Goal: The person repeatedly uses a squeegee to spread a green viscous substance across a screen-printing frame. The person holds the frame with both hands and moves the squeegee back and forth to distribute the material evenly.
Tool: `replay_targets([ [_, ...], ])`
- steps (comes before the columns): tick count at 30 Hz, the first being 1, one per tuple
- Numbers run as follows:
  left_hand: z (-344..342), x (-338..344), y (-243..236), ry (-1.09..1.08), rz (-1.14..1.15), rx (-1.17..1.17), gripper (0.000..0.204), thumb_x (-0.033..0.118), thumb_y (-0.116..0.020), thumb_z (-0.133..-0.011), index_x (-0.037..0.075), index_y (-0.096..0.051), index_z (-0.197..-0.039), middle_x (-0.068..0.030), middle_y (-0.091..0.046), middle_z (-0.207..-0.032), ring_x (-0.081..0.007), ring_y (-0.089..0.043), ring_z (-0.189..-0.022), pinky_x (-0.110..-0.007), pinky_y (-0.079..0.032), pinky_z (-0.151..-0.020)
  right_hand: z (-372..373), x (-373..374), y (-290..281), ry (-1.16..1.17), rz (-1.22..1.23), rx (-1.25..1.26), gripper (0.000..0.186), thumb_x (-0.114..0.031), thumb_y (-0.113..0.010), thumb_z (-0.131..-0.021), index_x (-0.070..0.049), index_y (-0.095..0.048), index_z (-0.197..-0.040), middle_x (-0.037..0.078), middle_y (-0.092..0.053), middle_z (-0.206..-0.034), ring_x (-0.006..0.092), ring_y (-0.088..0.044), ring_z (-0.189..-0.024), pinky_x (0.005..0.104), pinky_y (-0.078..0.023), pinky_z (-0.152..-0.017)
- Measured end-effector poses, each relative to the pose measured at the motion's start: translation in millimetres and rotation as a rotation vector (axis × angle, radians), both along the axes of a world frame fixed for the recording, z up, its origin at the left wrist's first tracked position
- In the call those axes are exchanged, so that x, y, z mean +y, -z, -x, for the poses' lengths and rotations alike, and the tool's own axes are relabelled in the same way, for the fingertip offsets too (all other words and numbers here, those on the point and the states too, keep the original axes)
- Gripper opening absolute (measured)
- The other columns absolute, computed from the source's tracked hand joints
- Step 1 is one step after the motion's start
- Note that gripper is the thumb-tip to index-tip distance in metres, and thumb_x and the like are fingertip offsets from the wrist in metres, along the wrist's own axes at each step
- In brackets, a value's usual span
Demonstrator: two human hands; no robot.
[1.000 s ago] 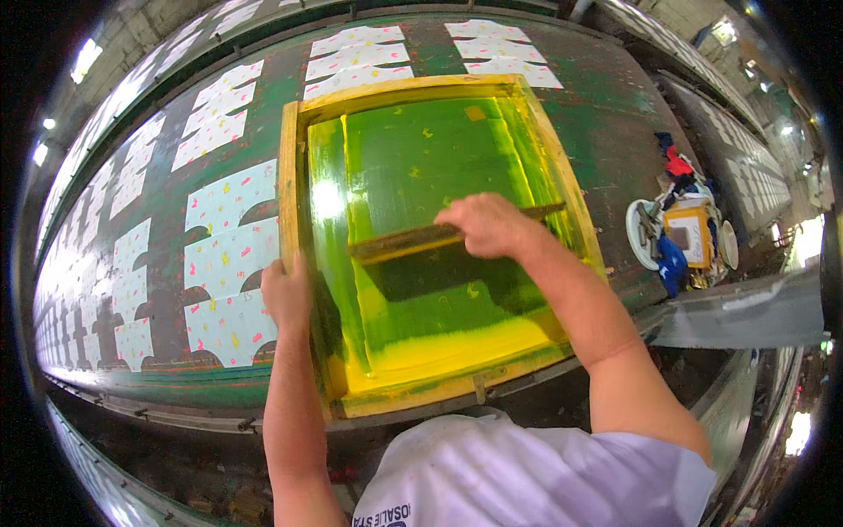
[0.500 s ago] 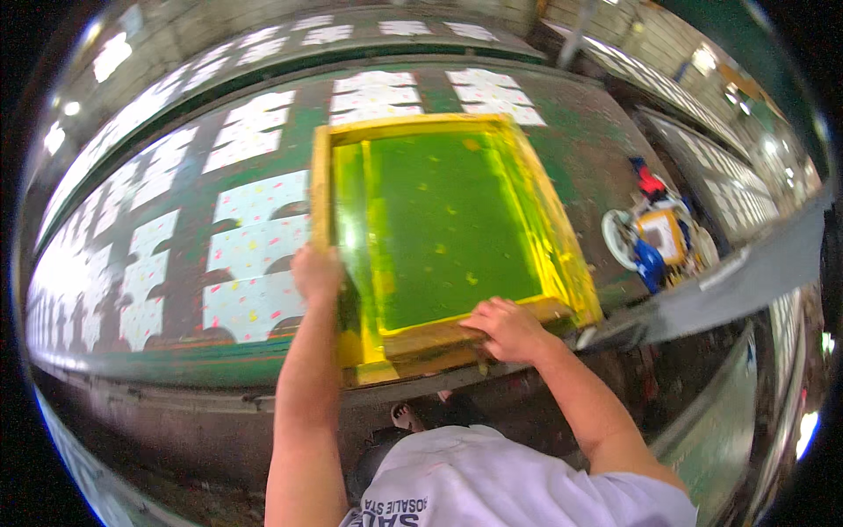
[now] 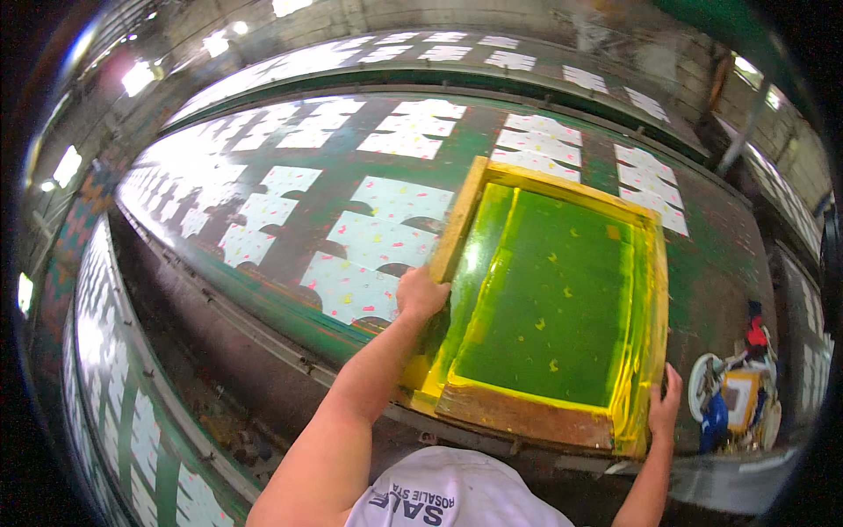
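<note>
A screen printing frame [image 3: 562, 290] with a green mesh and yellow ink along its inner edges lies over the near side of a long table. My left hand [image 3: 421, 294] is closed round its left wooden side. At the near right corner, my right hand [image 3: 665, 404] grips the frame's outer edge, its fingers partly hidden by the wood. A brown wooden bar [image 3: 527, 417] runs along the near end of the frame. White cut fabric pieces [image 3: 378, 237] with small pink and yellow prints lie in rows left of the frame and beyond it.
The long green-brown table [image 3: 720, 255] stretches far to the left. On its right end sit a white tub [image 3: 702, 386], a blue cloth [image 3: 713, 422] and an orange-edged square [image 3: 739, 400]. Another table [image 3: 132, 422] with white pieces stands at the lower left.
My right hand has moved from the near wooden bar to the frame's right edge. The left hand stays on the left side. The whole view has turned leftward.
</note>
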State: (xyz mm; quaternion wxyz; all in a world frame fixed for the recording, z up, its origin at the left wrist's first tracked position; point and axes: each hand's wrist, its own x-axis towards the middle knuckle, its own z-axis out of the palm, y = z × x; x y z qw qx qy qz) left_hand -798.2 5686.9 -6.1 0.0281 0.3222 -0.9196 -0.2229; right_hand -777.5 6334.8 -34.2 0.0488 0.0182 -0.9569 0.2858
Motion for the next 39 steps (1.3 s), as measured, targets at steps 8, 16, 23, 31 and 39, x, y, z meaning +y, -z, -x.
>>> replay_targets([
  [8, 4, -4, 7, -0.010, 0.020, -0.009, 0.059, 0.047, -0.087, -0.084, -0.002, -0.079, -0.116, -0.0263, -0.074, -0.123, -0.0450, -0.075, -0.114, -0.055, -0.061, -0.100, 7, 36, 63, 0.035, 1.078, -0.074, 0.084, -0.046, -0.061, -0.113, 0.008, -0.032, -0.172, 0.027, -0.039, -0.174, 0.0379, -0.044, -0.158, 0.0515, -0.039, -0.129],
  [16, 2, -6, 9, -0.029, 0.004, -0.003, 0.062, 0.049, -0.088, -0.082, -0.003, -0.079, -0.115, -0.0259, -0.074, -0.122, -0.0435, -0.075, -0.114, -0.054, -0.062, -0.099, 5, 41, 55, -0.004, 1.254, -0.127, 0.078, -0.052, -0.050, -0.118, -0.001, -0.033, -0.174, 0.022, -0.048, -0.167, 0.0360, -0.051, -0.151, 0.0498, -0.041, -0.127],
  [23, 7, -15, -36, -0.016, 0.011, -0.064, 0.062, 0.048, -0.089, -0.080, -0.001, -0.080, -0.117, -0.0247, -0.076, -0.123, -0.0415, -0.076, -0.117, -0.052, -0.062, -0.100, 21, 43, 17, -0.127, 1.385, -0.183, 0.071, -0.049, -0.045, -0.120, -0.004, -0.033, -0.174, 0.019, -0.051, -0.166, 0.0350, -0.053, -0.150, 0.0516, -0.041, -0.128],
  [31, -103, -52, -134, -0.211, 0.087, 0.058, 0.059, 0.044, -0.089, -0.079, -0.001, -0.079, -0.116, -0.0254, -0.077, -0.119, -0.0430, -0.076, -0.113, -0.053, -0.061, -0.097, 74, -16, -38, -0.368, 1.214, -0.133, 0.071, -0.049, -0.044, -0.120, -0.002, -0.034, -0.173, 0.022, -0.047, -0.170, 0.0366, -0.051, -0.152, 0.0537, -0.044, -0.127],
  [39, -331, -79, -287, -0.586, 0.099, 0.331, 0.050, 0.039, -0.088, -0.075, 0.000, -0.080, -0.106, -0.0247, -0.077, -0.112, -0.0442, -0.076, -0.109, -0.054, -0.060, -0.095, 101, -143, -220, -0.977, 0.402, 0.292, 0.082, -0.055, -0.057, -0.113, -0.010, -0.032, -0.176, 0.020, -0.033, -0.181, 0.0484, -0.042, -0.158, 0.0649, -0.040, -0.128],
])
